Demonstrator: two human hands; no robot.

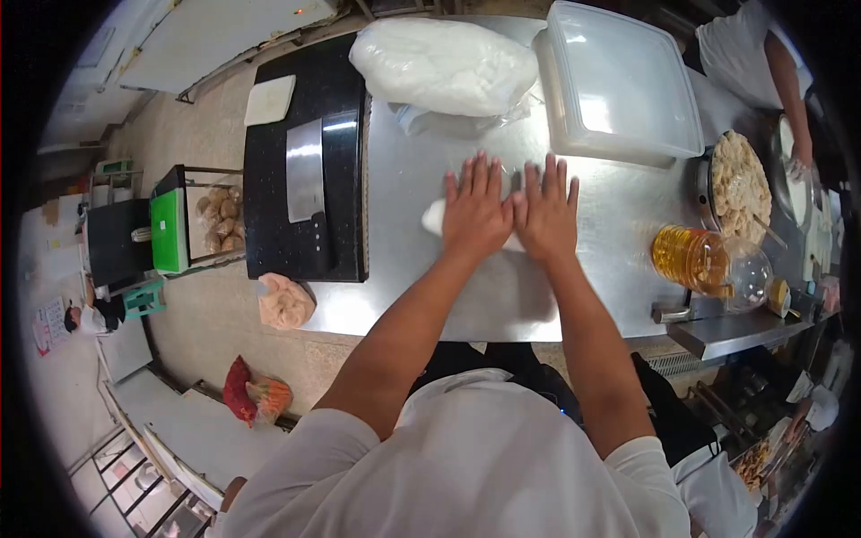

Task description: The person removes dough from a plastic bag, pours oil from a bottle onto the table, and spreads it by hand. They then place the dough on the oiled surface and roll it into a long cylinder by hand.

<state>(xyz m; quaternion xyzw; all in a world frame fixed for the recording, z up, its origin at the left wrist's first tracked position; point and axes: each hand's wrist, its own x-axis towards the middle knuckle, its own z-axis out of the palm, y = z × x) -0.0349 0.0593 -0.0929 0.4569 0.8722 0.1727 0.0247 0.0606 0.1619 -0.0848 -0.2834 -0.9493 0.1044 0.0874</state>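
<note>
Both my hands lie palm down, side by side, over a white piece that looks like dough (434, 217) on the steel table (404, 296). My left hand (477, 208) is flat with its fingers stretched forward, and the white piece sticks out past its left side. Beside it, my right hand (546, 212) is also flat, fingers spread a little, the two thumbs close together. Most of the white piece is hidden under the hands. Beyond them sits a large plastic-wrapped white bundle (444, 67).
A cleaver (306, 175) lies on the black board (269, 197) at left. A lidded plastic box (623, 81) stands back right. Right are an oil bottle (695, 260), a bowl of pale mixture (740, 188) and a co-worker's arm (787, 85). A pink bag (285, 302) sits at the corner.
</note>
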